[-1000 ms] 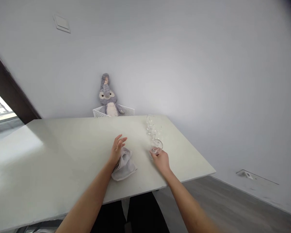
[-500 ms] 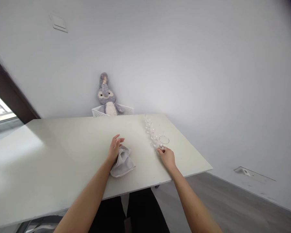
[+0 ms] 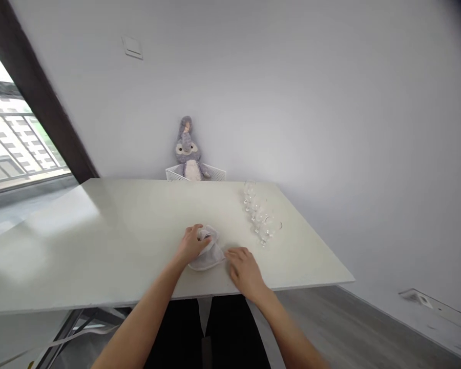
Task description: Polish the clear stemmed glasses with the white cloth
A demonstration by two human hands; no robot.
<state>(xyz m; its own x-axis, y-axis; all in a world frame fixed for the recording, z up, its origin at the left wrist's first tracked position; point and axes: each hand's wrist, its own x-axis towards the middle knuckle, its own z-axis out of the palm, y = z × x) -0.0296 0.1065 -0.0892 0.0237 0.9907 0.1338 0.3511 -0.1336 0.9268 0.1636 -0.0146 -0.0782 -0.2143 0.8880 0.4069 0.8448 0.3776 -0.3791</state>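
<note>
A light grey cloth (image 3: 212,256) lies crumpled near the table's front edge. My left hand (image 3: 192,245) is on its left side, with thumb and fingers closed on a fold. To the right of the cloth, my right hand (image 3: 245,269) has its fingers stretched and thumb apart; the fingertips are at the cloth's right corner, and whether they touch it I cannot tell. Several clear stemmed glasses (image 3: 262,220) lie in a row running back along the right part of the table, neither hand on them.
The pale table (image 3: 146,215) reaches to the wall. Behind its far edge, a grey plush toy (image 3: 192,159) sits in a white perforated basket (image 3: 217,175). A window (image 3: 19,133) is at the left, and a cable (image 3: 80,335) runs below the table.
My right hand has let go of the nearest glass and moved left to the cloth. My left hand has closed on the cloth. The view has turned somewhat to the left.
</note>
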